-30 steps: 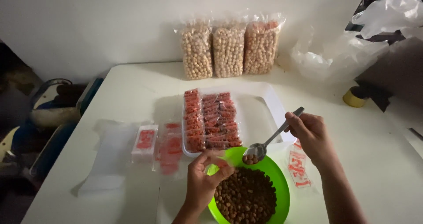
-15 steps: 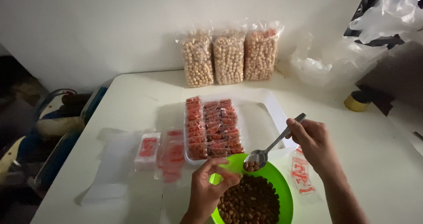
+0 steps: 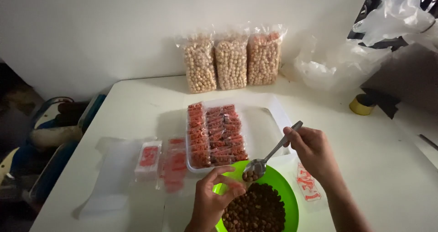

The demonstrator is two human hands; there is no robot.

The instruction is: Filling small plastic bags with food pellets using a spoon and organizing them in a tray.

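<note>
The right hand (image 3: 315,152) has its fingers clamped on the handle of a metal spoon (image 3: 267,159), whose bowl carries a few brown nuts and hangs over the rim of the green bowl (image 3: 292,204) at the near edge of the counter (image 3: 137,104). The left hand (image 3: 212,200) reaches in from below, its fingers pinched together on a small clear packet (image 3: 233,186) held right beside the spoon's tip, though the packet itself is hard to make out. To do this well, I judge the spoon should stay level until its tip is at the packet's mouth, then tilt slowly, with the bowl underneath to catch strays. The right wrist is raised and bent inward, the forearm coming from the near right corner; the left thumb and forefinger arch upward. Just behind the bowl lies a white tray (image 3: 273,118) packed with red-labelled packets (image 3: 216,134).
</note>
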